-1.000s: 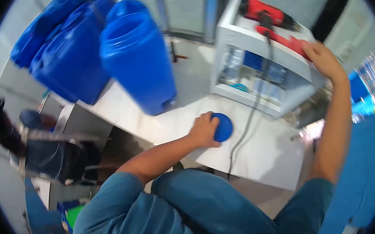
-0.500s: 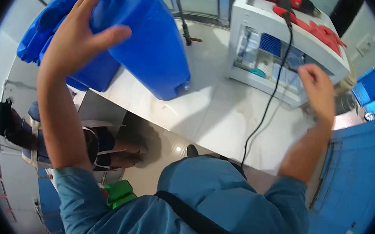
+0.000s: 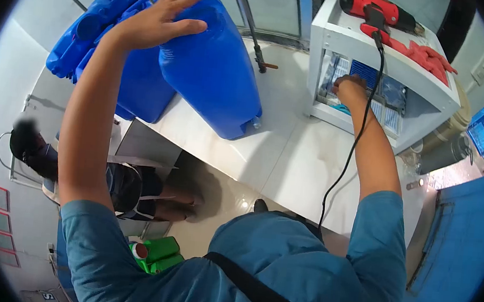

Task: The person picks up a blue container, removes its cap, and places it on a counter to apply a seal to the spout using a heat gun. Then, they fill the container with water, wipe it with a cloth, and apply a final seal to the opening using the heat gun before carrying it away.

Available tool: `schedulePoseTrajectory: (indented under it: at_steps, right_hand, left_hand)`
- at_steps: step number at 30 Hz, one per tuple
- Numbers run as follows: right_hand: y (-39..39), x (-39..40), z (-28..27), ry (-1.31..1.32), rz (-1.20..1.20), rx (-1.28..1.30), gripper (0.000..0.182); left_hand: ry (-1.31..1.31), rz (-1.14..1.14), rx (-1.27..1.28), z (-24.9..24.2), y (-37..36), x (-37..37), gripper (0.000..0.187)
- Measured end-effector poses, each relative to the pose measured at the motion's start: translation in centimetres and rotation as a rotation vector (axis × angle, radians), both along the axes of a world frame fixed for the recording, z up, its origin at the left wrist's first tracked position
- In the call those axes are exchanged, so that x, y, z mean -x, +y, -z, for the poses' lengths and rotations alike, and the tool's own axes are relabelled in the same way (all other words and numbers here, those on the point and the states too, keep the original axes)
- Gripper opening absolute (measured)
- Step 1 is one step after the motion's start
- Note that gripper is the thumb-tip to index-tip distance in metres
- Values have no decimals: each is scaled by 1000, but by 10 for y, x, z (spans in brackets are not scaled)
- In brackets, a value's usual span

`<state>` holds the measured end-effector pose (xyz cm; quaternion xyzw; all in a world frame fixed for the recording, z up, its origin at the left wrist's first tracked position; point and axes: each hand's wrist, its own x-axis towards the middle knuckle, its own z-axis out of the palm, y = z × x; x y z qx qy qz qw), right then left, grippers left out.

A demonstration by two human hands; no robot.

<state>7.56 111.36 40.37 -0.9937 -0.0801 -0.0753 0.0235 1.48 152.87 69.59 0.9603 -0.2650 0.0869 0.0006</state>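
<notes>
My left hand (image 3: 156, 24) is over the near end of a large blue plastic jerrycan (image 3: 217, 74), fingers stretched out and thumb apart. Whether the palm presses on the can is hard to tell. On the right, my right hand (image 3: 351, 87) reaches into the open shelf of a white cabinet (image 3: 337, 116), its fingers bent downward. What the fingertips touch is hidden by the hand. Around it in the shelf are a blue ribbed item (image 3: 364, 72), a teal item (image 3: 342, 108) and white-and-blue packets (image 3: 393, 119).
A red heat gun (image 3: 375, 7) and red gloves (image 3: 428, 61) lie on the cabinet top. A black cord (image 3: 350, 149) hangs across the white counter (image 3: 287, 161). More blue jerrycans (image 3: 144, 82) stand left, near a person (image 3: 129, 187). A green jerrycan (image 3: 161, 253) is below.
My right hand has moved left and into the cabinet shelf. My left hand stays over the blue jerrycan, fingers stretched. The view has shifted, so things appear farther right.
</notes>
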Motion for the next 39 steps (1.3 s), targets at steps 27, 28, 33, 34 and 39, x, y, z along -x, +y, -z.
schedulePoseTrajectory:
  at_steps: [27, 28, 33, 34, 39]
  right_hand:
    - [-53, 0, 10, -458, 262, -796, 44]
    - [-58, 15, 11, -467, 284, -1193, 40]
    - [-39, 122, -20, -708, 337, -1626, 33]
    - [-42, 140, -17, -740, 315, -1633, 34]
    - [-34, 229, -37, -781, 391, -1639, 33]
  left_hand:
    - [-379, 224, -365, 36, 64, -158, 45]
    - [-342, 247, -204, 44, 64, -162, 39]
    - [-336, 264, -24, 46, 49, -135, 24]
    - [-349, 265, -16, 45, 48, -130, 24]
    - [-314, 209, -15, 44, 36, -102, 25]
